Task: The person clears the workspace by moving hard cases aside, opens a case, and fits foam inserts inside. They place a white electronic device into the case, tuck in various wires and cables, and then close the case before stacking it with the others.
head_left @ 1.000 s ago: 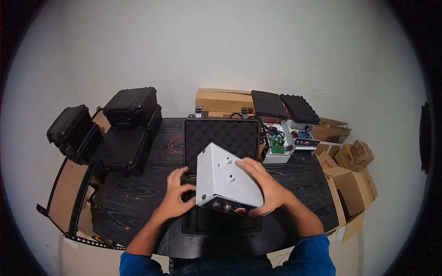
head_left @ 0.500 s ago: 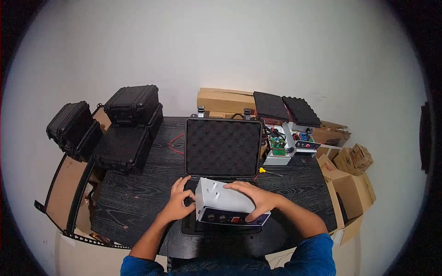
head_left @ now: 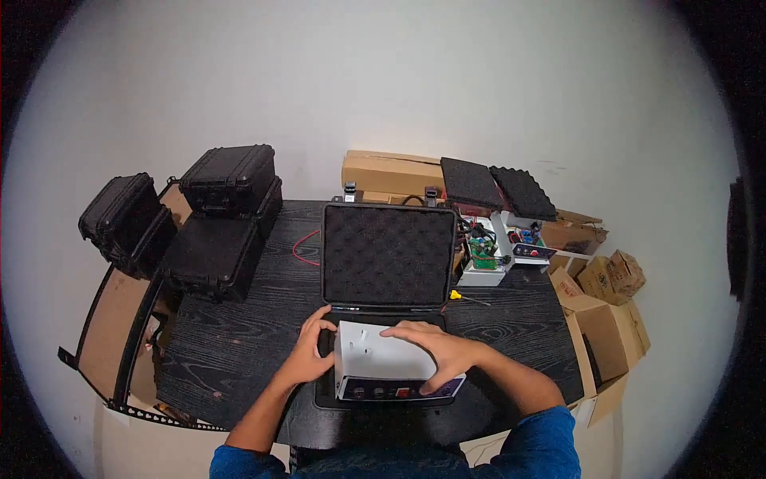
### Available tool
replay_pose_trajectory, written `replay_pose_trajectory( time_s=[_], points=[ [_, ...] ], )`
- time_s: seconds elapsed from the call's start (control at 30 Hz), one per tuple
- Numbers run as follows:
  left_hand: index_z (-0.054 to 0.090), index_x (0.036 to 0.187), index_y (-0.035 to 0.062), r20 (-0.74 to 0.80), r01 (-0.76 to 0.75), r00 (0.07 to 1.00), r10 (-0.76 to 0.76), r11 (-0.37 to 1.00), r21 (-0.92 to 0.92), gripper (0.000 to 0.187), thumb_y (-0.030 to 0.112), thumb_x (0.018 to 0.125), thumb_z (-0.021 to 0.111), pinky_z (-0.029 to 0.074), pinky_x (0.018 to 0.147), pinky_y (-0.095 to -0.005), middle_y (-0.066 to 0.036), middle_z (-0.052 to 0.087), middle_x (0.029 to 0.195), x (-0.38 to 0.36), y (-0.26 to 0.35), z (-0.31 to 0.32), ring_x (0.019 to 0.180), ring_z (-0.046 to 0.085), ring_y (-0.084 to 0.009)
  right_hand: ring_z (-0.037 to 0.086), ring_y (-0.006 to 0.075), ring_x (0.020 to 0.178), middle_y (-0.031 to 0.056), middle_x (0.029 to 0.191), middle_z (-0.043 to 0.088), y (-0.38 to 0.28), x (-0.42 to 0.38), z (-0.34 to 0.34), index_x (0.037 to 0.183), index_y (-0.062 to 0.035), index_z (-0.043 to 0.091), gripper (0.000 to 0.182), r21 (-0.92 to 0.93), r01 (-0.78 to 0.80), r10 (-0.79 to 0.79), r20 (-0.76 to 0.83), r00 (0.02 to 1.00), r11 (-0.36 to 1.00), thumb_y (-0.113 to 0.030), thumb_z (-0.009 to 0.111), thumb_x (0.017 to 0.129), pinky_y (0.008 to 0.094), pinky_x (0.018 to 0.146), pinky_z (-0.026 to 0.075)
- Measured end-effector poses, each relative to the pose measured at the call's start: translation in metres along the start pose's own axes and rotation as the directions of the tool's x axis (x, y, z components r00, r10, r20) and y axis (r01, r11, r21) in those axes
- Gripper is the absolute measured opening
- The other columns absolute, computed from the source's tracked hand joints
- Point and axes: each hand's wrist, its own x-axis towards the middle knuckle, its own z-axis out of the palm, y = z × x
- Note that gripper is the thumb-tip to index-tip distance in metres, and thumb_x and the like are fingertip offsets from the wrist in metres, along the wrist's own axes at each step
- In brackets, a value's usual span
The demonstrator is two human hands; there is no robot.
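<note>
Black case on a dark worktop, lid up. White box w/ a dark front panel is in or over the case's base, in front of the lid; can't tell if fully seated. Its long axis runs side to side, approx. parallel to the lid's hinge edge. R hand, at the case's right, has its grip clasping the box: fingers on top, thumb on panel. L hand, at the case's left edge, is curved w/ thumb & fingers parted, close by the box's L end; contact unclear.
</note>
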Motion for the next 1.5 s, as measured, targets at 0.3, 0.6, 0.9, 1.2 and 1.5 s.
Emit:
replay_pose_trajectory(
  time_s=[0.3, 0.6, 0.9, 1.2, 1.5],
  points=[
    [0.056, 0.125, 0.008, 0.045, 0.014, 0.999, -0.016, 0.999, 0.035, 0.052, 0.005, 0.078, 0.078, 0.023, 0.125, -0.0553, -0.025, 0.03, 0.167, -0.001, 0.009, -0.004, 0.155, 0.026, -0.0445, 0.042, 0.0424, 0.14, 0.0209, 0.148, 0.045, 0.003, -0.004, -0.004, 0.164, -0.014, 0.03, 0.129, -0.029, -0.099, 0.1, 0.032, 0.994, 0.995, -0.043, 0.092, 0.055, 0.0591, 0.115, 0.027],
    [0.056, 0.124, 0.0058, 0.058, 0.01, 0.998, -0.01, 1.0, 0.001, 0.051, 0.002, 0.079, 0.077, 0.026, 0.125, -0.0534, -0.026, 0.028, 0.167, 0.002, 0.018, -0.006, 0.156, 0.027, -0.045, 0.041, 0.0461, 0.137, 0.029, 0.14, 0.046, -0.008, -0.002, 0.021, 0.16, -0.0248, 0.04, 0.119, -0.336, -0.161, 0.15, -0.058, 0.987, 0.928, -0.048, 0.09, 0.054, 0.0577, 0.109, 0.026],
    [0.056, 0.131, 0.0082, 0.079, 0.025, 0.997, -0.026, 1.0, 0.015, 0.057, 0.002, 0.078, 0.077, 0.027, 0.125, -0.0522, -0.024, 0.028, 0.168, 0.003, 0.026, -0.007, 0.157, 0.027, -0.0434, 0.037, 0.0495, 0.139, 0.0304, 0.145, 0.039, -0.012, -0.008, 0.044, 0.158, -0.027, 0.048, 0.117, -0.445, -0.171, 0.134, -0.113, 0.984, 0.879, -0.05, 0.09, 0.051, 0.069, 0.114, 0.02],
    [0.059, 0.131, 0.0054, 0.084, -0.106, 0.993, 0.083, 0.945, 0.31, 0.057, 0.018, 0.08, 0.078, 0.025, 0.124, -0.0628, -0.025, 0.038, 0.161, 0.006, 0.033, -0.008, 0.151, 0.035, -0.0464, 0.032, 0.0516, 0.145, 0.0328, 0.152, 0.034, -0.01, -0.011, 0.051, 0.16, -0.0289, 0.045, 0.12, -0.487, -0.195, 0.166, -0.103, 0.981, 0.851, -0.048, 0.091, 0.051, 0.0736, 0.116, 0.018],
    [0.05, 0.151, 0.0026, 0.556, -0.467, 0.81, 0.188, 0.781, 0.416, 0.112, 0.053, 0.059, 0.09, 0.03, 0.118, -0.065, -0.026, 0.045, 0.151, 0.025, 0.1, 0.012, 0.142, 0.043, -0.0439, 0.045, 0.044, 0.141, 0.0236, 0.154, 0.044, -0.024, -0.04, 0.058, 0.141, -0.013, 0.063, 0.068, -0.351, -0.069, 0.019, -0.144, 0.989, 0.934, -0.035, 0.082, 0.079, 0.0584, 0.117, 0.035]
  ],
)
